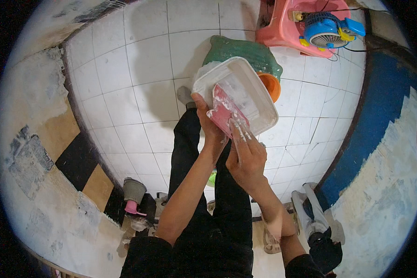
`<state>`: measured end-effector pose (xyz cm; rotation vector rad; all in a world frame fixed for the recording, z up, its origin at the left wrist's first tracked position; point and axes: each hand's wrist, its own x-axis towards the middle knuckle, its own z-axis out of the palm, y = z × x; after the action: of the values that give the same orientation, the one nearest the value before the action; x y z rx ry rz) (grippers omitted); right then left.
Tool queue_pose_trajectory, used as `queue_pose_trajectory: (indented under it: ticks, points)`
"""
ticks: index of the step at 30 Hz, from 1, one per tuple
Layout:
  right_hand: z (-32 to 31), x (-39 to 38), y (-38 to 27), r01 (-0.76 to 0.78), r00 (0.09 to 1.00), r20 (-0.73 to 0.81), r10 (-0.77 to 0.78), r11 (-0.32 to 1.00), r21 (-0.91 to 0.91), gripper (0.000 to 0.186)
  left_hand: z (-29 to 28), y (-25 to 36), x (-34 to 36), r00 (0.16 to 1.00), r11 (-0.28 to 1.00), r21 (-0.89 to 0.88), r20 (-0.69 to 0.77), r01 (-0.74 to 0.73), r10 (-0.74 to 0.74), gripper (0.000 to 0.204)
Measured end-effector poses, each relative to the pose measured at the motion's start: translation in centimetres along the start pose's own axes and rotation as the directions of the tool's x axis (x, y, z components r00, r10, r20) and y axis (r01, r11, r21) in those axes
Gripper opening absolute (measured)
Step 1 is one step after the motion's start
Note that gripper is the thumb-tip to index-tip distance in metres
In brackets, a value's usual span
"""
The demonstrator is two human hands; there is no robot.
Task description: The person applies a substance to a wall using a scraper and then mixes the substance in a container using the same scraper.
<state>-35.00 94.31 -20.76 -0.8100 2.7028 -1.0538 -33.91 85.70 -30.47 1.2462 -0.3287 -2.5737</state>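
A white rectangular plastic tub (266, 111) is held up in front of me, tilted, with white paste (244, 99) smeared inside it. My left hand (210, 126) is closed on the tub's near left side, thumb up along the rim. Closed around a flat pink spreader (223, 111), my right hand (246, 156) has its fingers lying along the near end of the blade. The spreader reaches over the tub's near left edge and carries white paste along its edges. White smears also coat the right fingers.
Beyond the tub lie a green sack (245, 50) and an orange bucket (270, 87) on white floor tiles. A pink stool (282, 30) at the far right bears a blue fan (326, 34). Patchy walls flank both sides. A grey bucket (134, 189) stands near left.
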Motion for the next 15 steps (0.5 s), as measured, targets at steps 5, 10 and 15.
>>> queue_pose_trajectory:
  ticks: [5, 10, 15]
  points:
    - [-0.9, 0.6, -0.8, -0.101, 0.995, -0.013, 0.101, 0.995, -0.009, 0.051, 1.5, 1.3, -1.2, 0.989, 0.973, 0.188, -0.044, -0.133, 0.144, 0.080]
    - [-0.3, 0.4, -1.6, -0.072, 0.997, 0.051, 0.066, 0.989, 0.127, 0.050, 2.2, 1.0, -1.5, 0.984, 0.969, 0.212, -0.098, -0.128, 0.151, 0.077]
    - [-3.6, 2.2, -1.9, -0.324, 0.935, -0.126, 0.331, 0.943, 0.079, 0.026, 2.3, 1.9, -2.2, 0.975, 0.952, 0.280, -0.140, -0.127, 0.171, 0.074]
